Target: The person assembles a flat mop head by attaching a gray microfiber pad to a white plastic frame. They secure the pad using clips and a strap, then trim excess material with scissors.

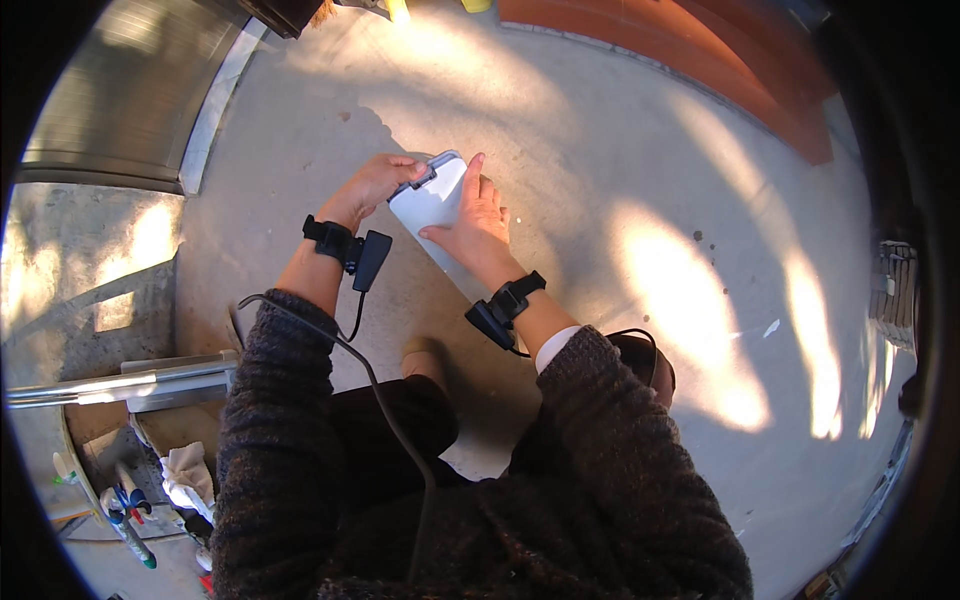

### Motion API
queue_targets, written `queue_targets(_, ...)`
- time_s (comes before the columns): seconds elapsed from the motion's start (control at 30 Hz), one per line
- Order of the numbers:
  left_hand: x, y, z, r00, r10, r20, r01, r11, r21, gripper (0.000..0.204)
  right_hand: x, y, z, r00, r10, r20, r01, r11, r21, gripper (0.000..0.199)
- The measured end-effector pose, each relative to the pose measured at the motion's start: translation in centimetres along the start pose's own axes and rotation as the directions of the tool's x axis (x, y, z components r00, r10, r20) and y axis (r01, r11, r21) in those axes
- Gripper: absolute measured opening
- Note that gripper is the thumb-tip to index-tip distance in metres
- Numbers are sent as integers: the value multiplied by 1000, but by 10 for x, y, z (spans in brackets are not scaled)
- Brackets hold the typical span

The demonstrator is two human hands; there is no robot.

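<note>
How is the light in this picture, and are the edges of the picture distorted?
Head view: hard sunlight leaves bright patches on the concrete floor; the white box between left hand and right hand is lit but not blown out; the fisheye bends straight edges and blackens the rim.

The flat case [432, 200] sits between the two hands, over the floor [620, 150]. The left hand [372, 186] holds its far left end. The right hand [478, 222] lies on its right side. Near the person, to the left, a rail [120, 385] runs sideways. Nearer still, a cloth [188, 472] and some pens [125, 505] lie in the left corner. A long step [740, 70] is far to the right.
</note>
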State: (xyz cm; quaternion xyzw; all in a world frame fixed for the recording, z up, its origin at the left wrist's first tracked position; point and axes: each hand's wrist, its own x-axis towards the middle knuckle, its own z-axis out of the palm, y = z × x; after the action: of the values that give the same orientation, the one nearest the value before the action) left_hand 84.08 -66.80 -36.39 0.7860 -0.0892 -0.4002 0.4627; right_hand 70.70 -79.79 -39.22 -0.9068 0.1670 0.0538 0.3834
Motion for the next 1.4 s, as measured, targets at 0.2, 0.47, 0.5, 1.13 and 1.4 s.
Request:
queue_targets(0.2, 6, -3, 4, 989, 95, -116, -80, 989, 122, 28, 11, -1, 1, 1000, 23, 16, -23, 999, -29, 137)
queue_targets(0.47, 6, -5, 14, 961, 177, -212, -140, 974, 177, 29, 16, 8, 17, 998, -7, -68, 14, 995, 102, 135)
queue_targets(0.5, 5, -4, 14, 961, 181, -209, -143, 972, 184, 29, 15, 7, 21, 994, -22, -110, 34, 994, 106, 136)
queue_targets(1.13, 9, -11, -4, 987, 25, -158, -72, 951, -299, 29, 17, 1, 6, 988, -121, -97, 121, 993, -4, 133)
queue_targets(1.4, 9, -15, -3, 985, -10, -173, -46, 947, -318, 31, 19, 5, 7, 983, -150, -107, 157, 985, 64, 126)
